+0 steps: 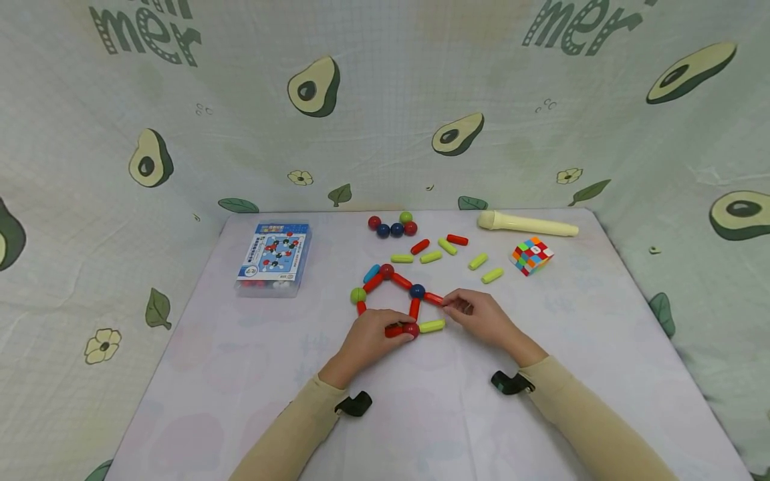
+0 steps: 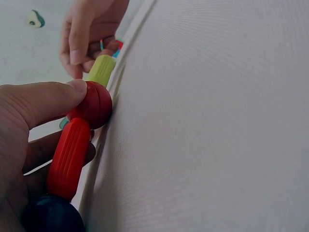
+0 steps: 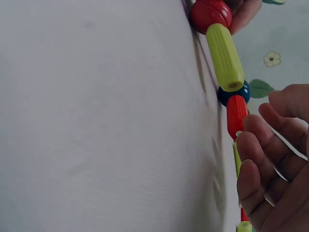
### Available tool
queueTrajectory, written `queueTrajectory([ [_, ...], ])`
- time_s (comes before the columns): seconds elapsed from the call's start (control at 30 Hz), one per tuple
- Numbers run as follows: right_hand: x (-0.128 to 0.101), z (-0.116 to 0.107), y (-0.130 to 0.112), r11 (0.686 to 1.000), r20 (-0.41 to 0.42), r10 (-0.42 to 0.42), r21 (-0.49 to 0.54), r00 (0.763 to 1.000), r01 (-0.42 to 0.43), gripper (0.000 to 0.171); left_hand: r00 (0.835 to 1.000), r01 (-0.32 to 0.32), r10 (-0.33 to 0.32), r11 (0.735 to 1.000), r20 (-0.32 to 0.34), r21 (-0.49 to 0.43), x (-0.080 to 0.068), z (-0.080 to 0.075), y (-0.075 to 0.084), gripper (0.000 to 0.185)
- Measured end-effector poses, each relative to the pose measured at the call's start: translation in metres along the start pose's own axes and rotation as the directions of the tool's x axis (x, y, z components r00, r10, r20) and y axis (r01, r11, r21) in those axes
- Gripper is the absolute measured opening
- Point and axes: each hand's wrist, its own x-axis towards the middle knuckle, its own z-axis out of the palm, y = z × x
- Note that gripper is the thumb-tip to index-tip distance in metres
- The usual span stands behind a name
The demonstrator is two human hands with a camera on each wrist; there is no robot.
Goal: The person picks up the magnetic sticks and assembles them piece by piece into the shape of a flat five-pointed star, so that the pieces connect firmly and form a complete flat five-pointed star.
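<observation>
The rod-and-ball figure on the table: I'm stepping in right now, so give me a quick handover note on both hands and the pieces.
Left hand: grip on the red ball and red rod at the figure's near corner.
Right hand: fingertips pinch the red rod off the blue ball.
Done: a partial frame of rods and balls; a green rod sticks out from the red ball.
Left: loose rods and spare balls lie farther back, unused.
</observation>
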Motion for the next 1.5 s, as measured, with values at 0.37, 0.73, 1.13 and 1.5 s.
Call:
queueTrajectory([
  [0.37, 0.057, -0.016, 0.002, 0.996, -0.085, 0.03, -0.079, 0.996, -0.037, 0.029, 1.0, 0.007, -0.007, 1.0, 0.001, -0.016, 0.0, 0.001, -0.004, 0.035],
  [0.73, 0.126, -0.023, 0.005, 0.975, -0.044, -0.016, -0.224, 0.999, 0.006, 0.036, 1.0, -0.013, 0.013, 1.0, -0.013, -0.008, 0.001, 0.003, -0.004, 0.034],
  [1.13, 0.18, -0.017, 0.006, 0.966, -0.011, 0.086, -0.244, 0.996, -0.086, 0.048, 0.999, -0.026, 0.026, 1.0, -0.021, -0.004, 0.001, 0.002, -0.004, 0.034],
  [1.5, 0.199, -0.007, 0.004, 0.969, 0.025, 0.112, -0.223, 0.993, -0.104, 0.051, 0.999, -0.041, 0.041, 0.999, -0.024, 0.001, 0.003, 0.004, -0.007, 0.034],
])
